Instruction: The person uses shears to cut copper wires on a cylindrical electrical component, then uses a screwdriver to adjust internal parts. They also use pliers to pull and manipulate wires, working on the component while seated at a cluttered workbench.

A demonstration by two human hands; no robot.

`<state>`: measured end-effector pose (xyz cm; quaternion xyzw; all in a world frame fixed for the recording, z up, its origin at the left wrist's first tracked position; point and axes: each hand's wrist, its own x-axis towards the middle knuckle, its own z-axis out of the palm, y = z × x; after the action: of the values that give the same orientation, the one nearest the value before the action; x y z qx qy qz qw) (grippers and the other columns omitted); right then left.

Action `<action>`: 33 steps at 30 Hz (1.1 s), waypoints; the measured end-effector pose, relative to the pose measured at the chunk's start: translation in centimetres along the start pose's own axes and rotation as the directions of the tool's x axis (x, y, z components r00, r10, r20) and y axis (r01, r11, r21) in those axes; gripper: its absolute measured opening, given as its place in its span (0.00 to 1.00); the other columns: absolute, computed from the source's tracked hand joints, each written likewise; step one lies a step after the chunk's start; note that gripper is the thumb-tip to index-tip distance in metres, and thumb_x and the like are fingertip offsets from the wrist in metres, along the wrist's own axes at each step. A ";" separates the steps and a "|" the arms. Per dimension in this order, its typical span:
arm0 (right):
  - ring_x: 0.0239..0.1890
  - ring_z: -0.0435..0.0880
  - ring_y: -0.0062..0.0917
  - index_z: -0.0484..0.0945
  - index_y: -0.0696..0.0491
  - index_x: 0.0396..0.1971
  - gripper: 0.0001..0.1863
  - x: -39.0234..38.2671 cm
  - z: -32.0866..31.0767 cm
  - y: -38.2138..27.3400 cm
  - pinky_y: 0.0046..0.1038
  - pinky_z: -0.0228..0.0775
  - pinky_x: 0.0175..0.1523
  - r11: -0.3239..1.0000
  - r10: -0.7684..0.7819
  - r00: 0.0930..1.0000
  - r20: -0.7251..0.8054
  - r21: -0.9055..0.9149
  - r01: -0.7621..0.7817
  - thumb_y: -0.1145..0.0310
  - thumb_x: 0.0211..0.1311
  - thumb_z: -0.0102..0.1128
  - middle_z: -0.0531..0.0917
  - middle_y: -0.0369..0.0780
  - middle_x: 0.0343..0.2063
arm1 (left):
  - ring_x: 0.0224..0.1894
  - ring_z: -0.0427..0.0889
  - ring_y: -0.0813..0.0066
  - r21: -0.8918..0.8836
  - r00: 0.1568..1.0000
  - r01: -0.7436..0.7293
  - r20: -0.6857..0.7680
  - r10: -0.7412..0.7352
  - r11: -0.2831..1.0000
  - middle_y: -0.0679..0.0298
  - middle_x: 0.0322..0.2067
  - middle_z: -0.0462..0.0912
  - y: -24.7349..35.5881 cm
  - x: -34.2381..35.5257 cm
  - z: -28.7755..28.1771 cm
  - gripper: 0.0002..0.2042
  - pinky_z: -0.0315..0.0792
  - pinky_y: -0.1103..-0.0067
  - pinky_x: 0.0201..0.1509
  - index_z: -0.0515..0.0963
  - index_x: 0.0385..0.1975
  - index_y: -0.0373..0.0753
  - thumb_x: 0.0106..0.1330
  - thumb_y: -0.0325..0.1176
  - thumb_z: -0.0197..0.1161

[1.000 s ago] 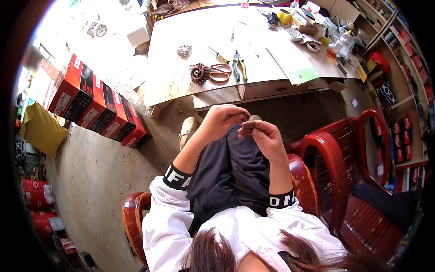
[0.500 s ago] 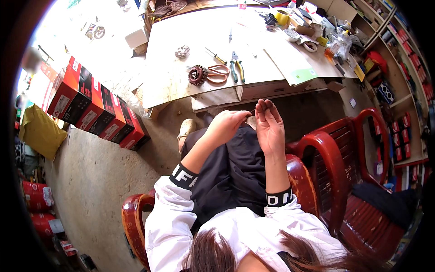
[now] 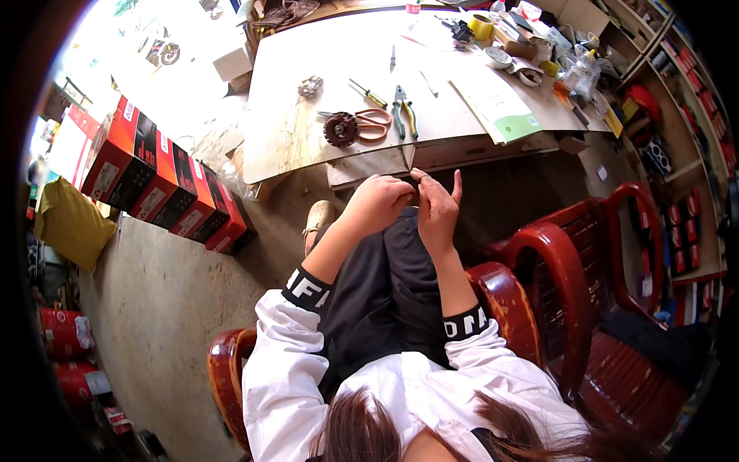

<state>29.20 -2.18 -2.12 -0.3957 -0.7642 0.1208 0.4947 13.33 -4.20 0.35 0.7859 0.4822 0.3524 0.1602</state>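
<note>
Over my lap, just in front of the table edge, my two hands are close together. My left hand [image 3: 379, 204] is closed, its fingers curled toward the thumb. My right hand [image 3: 437, 214] has thumb and fingers drawn together, with one finger raised. Whatever is between the fingertips is too small or hidden to make out. Nearest on the table [image 3: 281, 138] lie a dark red toothed disc [image 3: 339, 130], scissors [image 3: 374, 125] with orange-brown handles, and pliers [image 3: 399, 112] with green and yellow handles. A yellow-handled screwdriver [image 3: 373, 97] and a small crumpled bundle [image 3: 311, 87] lie farther back.
Red-and-black boxes [image 3: 158, 189] stand in a row at left, near a yellow sack [image 3: 71, 223]. A booklet [image 3: 496, 108] and a heap of tape rolls and bottles occupy the table's right side. A red wooden chair [image 3: 566, 285] is to my right, before shelves [image 3: 693, 169].
My right hand has moved left and turned, its fingers bending from upright into a pinch with one finger raised. My left hand's fingers have curled in more; the hands are closer together.
</note>
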 end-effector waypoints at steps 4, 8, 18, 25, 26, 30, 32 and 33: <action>0.43 0.85 0.28 0.81 0.53 0.43 0.11 0.1 0.2 0.9 0.41 0.48 0.72 0.996 -0.017 0.995 0.103 -0.090 0.026 0.71 0.69 0.50 0.86 0.37 0.38 | 0.39 0.78 0.62 0.092 0.996 -0.003 -0.089 0.011 0.996 0.62 0.30 0.82 -1.7 0.2 -0.1 0.03 0.69 0.69 0.45 0.80 0.31 0.40 0.62 0.31 0.61; 0.39 0.84 0.29 0.81 0.52 0.41 0.10 0.1 0.2 0.9 0.41 0.54 0.69 1.000 0.004 0.971 0.237 0.021 -0.009 0.70 0.69 0.51 0.85 0.37 0.33 | 0.40 0.77 0.62 0.136 0.988 0.030 -0.152 -0.009 0.990 0.65 0.31 0.81 -2.5 0.3 -0.7 0.04 0.68 0.70 0.47 0.80 0.32 0.41 0.62 0.32 0.61; 0.28 0.76 0.13 0.80 0.59 0.37 0.10 -0.6 -0.4 1.6 0.17 0.70 0.34 0.667 0.396 0.841 0.368 0.515 -0.539 0.71 0.72 0.50 0.79 0.32 0.24 | 0.48 0.78 0.65 0.061 0.855 0.124 -0.513 -0.076 0.990 0.58 0.43 0.81 -1.5 0.4 -4.5 0.17 0.70 0.73 0.57 0.80 0.47 0.38 0.57 0.24 0.67; 0.32 0.77 0.13 0.81 0.58 0.38 0.09 -0.9 -1.4 2.2 0.17 0.73 0.41 0.472 0.514 0.765 0.388 0.617 -0.629 0.71 0.72 0.51 0.80 0.32 0.29 | 0.55 0.74 0.62 0.042 0.510 -0.400 -0.820 0.260 0.916 0.53 0.51 0.77 8.6 -4.5 -19.9 0.20 0.65 0.67 0.63 0.77 0.49 0.32 0.64 0.40 0.58; 0.32 0.77 0.13 0.81 0.58 0.39 0.09 -0.6 -0.8 0.9 0.17 0.73 0.41 0.409 0.499 0.751 0.431 0.647 -0.643 0.70 0.73 0.51 0.80 0.32 0.29 | 0.55 0.74 0.62 0.059 0.474 -0.496 -0.818 0.327 0.866 0.53 0.50 0.77 11.8 -5.8 -22.1 0.19 0.65 0.68 0.63 0.77 0.49 0.32 0.64 0.39 0.59; 0.33 0.76 0.13 0.81 0.57 0.39 0.09 -0.5 -1.3 1.2 0.18 0.74 0.43 0.258 0.494 0.739 0.457 0.735 -0.627 0.70 0.73 0.52 0.80 0.31 0.30 | 0.54 0.74 0.64 -0.041 0.421 -0.714 -0.823 0.382 0.699 0.54 0.50 0.78 15.6 -5.5 -22.5 0.19 0.65 0.69 0.62 0.77 0.49 0.32 0.63 0.38 0.60; 0.34 0.77 0.16 0.81 0.60 0.41 0.10 -0.5 -1.6 1.1 0.17 0.70 0.44 0.061 0.523 0.683 0.509 0.777 -0.626 0.73 0.72 0.51 0.81 0.35 0.31 | 0.54 0.74 0.65 -0.069 0.427 -0.734 -0.820 0.381 0.675 0.55 0.50 0.78 16.1 -5.2 -22.2 0.18 0.66 0.69 0.62 0.77 0.50 0.32 0.63 0.37 0.60; 0.34 0.77 0.17 0.80 0.61 0.41 0.09 -0.5 -1.8 1.1 0.17 0.71 0.44 0.025 0.520 0.679 0.518 0.785 -0.618 0.74 0.72 0.51 0.81 0.36 0.32 | 0.54 0.74 0.65 -0.077 0.425 -0.740 -0.823 0.376 0.668 0.55 0.50 0.78 16.1 -5.1 -22.1 0.18 0.66 0.69 0.62 0.77 0.50 0.32 0.63 0.37 0.60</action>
<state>31.36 -2.16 -2.19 -0.2984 -0.3404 0.7385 0.4997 6.61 -18.40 23.32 0.6250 0.1118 0.7724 -0.0156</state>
